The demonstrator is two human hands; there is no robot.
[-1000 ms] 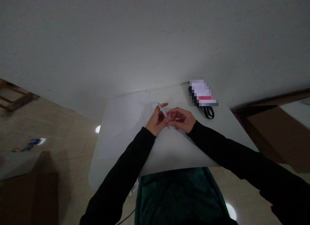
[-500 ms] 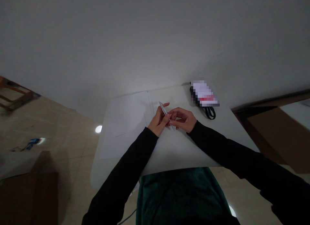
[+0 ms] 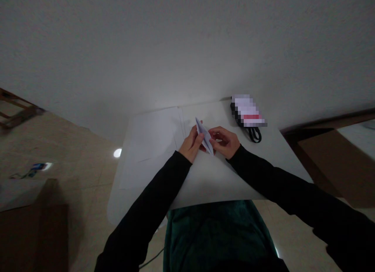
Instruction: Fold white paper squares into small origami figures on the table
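Note:
A small folded piece of white paper [image 3: 206, 138] is held up above the table, its layers spread apart into a narrow pointed opening. My left hand [image 3: 191, 144] grips its left side, with the thumb pressed on the near face. On the right side, my right hand [image 3: 225, 142] pinches the paper's edge between thumb and fingers. Some fingertips of both hands are hidden behind the paper. Flat white sheets [image 3: 155, 135] lie on the table to the left of my hands.
The white table [image 3: 216, 186] stands against a grey wall [image 3: 187, 49]. At its back right lies a blurred white-and-red item [image 3: 249, 110] with a black strap [image 3: 255, 134]. Green cloth [image 3: 211, 237] covers my lap. Cardboard [image 3: 325, 166] is off to the right.
The folded paper was seen nearly edge-on as a thin strip; now it is spread open and shows its inner face. Both hands stay on it, having shifted only slightly.

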